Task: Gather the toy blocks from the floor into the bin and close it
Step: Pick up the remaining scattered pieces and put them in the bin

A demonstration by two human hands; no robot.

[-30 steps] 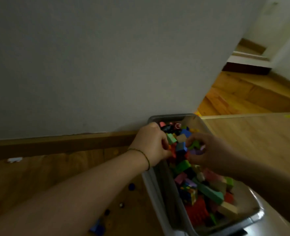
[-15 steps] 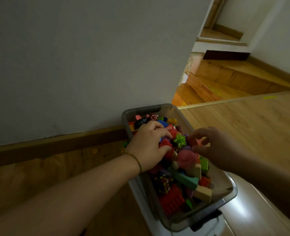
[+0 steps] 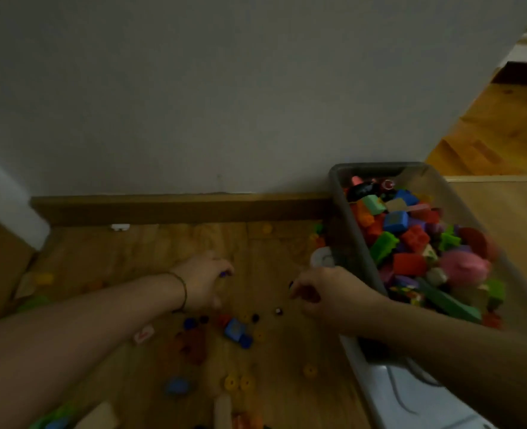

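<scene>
Beside the heaped, unlidded bin, many blocks litter the floor; left hand pinches a blue piece, right hand curled, hold unclear.

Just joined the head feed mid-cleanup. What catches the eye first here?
The open grey bin at the right, against the wall, heaped with bright toy blocks. Left of it, both hands are low over the wooden floor: a small blue piece shows at the left hand, and the right hand curls beside the bin. Loose pieces, among them a blue block, lie scattered nearer the camera.
</scene>
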